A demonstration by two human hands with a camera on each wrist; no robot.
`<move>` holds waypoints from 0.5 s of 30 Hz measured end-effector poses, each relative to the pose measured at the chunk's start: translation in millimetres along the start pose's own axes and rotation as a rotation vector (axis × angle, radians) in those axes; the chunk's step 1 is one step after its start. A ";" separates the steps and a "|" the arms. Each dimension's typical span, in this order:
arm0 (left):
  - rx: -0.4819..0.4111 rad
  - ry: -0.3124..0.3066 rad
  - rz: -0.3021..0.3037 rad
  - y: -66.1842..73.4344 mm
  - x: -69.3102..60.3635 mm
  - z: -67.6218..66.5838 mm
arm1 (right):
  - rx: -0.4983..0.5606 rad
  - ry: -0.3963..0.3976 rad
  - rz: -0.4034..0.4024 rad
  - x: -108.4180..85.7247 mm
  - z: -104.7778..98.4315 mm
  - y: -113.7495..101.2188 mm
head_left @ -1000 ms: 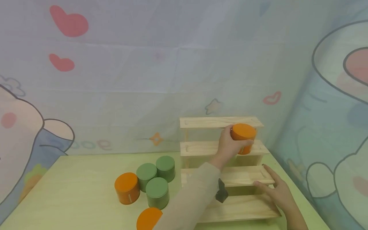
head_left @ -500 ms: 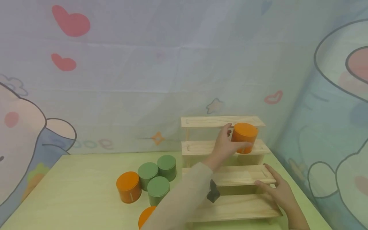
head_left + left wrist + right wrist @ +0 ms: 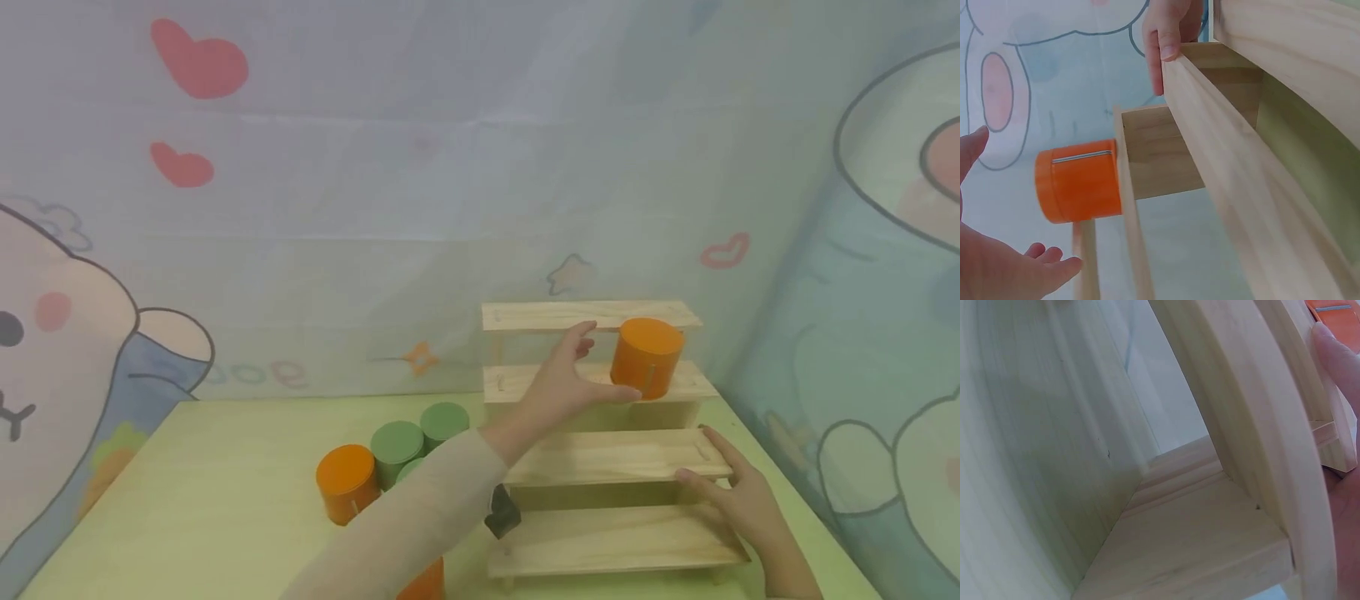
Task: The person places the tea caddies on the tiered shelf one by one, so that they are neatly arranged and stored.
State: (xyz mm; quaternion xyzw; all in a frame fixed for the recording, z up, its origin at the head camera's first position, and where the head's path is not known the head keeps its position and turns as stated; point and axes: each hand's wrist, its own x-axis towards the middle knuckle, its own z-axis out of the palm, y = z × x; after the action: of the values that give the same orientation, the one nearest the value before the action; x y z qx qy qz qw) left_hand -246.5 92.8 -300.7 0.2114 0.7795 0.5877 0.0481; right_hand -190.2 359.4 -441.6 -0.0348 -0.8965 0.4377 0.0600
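An orange tin (image 3: 647,360) stands upright on the right part of the second-highest board of a stepped wooden shelf (image 3: 600,533). To its left is my left hand (image 3: 566,379), thumb and fingers spread apart and holding nothing. The left wrist view shows a gap between this hand (image 3: 1010,262) and the tin (image 3: 1079,181). With thumb in front and fingers behind, my right hand (image 3: 738,500) grips the right end of the board one step lower. Only part of that hand (image 3: 1341,394) appears in the right wrist view.
On the table (image 3: 202,492), left of the shelf, stand another orange tin (image 3: 348,483) and green tins (image 3: 396,446), one partly behind the left sleeve (image 3: 405,517). One more orange tin (image 3: 426,583) is mostly hidden by that sleeve. A printed cloth (image 3: 360,167) hangs behind.
My left hand has let go of the orange tin and drawn back to the left, leaving it on the board. The right hand keeps its hold, and the head view has shifted slightly.
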 end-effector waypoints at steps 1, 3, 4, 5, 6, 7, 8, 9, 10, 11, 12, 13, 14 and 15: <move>0.016 -0.009 0.007 2.2 -4.5 -3.7 | -0.002 0.001 -0.001 -0.3 0.0 0.2; 0.045 -0.027 0.020 6.7 -14.2 -12.4 | -0.001 0.005 -0.006 -0.9 0.0 0.9; 0.057 -0.037 0.029 8.2 -19.1 -17.1 | -0.004 0.004 -0.006 -0.9 -0.1 1.4; 0.065 -0.044 0.039 9.2 -24.0 -22.0 | -0.005 0.005 -0.005 -1.1 0.0 1.9; 0.064 -0.052 0.043 10.2 -29.4 -27.0 | -0.008 0.006 -0.005 -0.9 -0.1 2.7; 0.063 -0.057 0.047 10.9 -34.2 -31.9 | -0.014 0.007 -0.005 -0.3 -0.7 3.4; 0.058 -0.066 0.052 11.5 -39.2 -37.0 | -0.014 0.006 -0.004 0.1 -1.3 4.1; 0.054 -0.071 0.058 11.5 -44.3 -41.7 | -0.016 0.004 -0.002 0.3 -2.0 4.7; 0.046 -0.077 0.065 11.7 -50.0 -46.6 | -0.016 0.003 0.000 -0.2 -2.6 5.1; 0.034 -0.082 0.069 12.0 -56.3 -51.6 | -0.014 0.002 0.003 -0.8 -3.2 5.6; 0.025 -0.084 0.073 11.9 -62.7 -56.5 | -0.014 0.000 0.006 -1.5 -3.6 6.1; 0.018 -0.082 0.081 11.3 -68.7 -61.3 | -0.012 -0.003 0.011 -2.5 -3.9 6.4; 0.016 -0.080 0.084 10.7 -74.7 -66.3 | -0.008 -0.004 0.013 -3.7 -4.2 6.4; 0.016 -0.076 0.088 9.8 -80.5 -71.3 | -0.009 -0.006 0.015 -4.9 -4.4 6.3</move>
State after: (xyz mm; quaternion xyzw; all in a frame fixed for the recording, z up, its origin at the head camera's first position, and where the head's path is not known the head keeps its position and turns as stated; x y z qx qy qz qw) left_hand -193.9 -0.1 -283.8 0.2680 0.7716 0.5747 0.0498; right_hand -184.7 366.1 -444.3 -0.0406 -0.8984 0.4340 0.0537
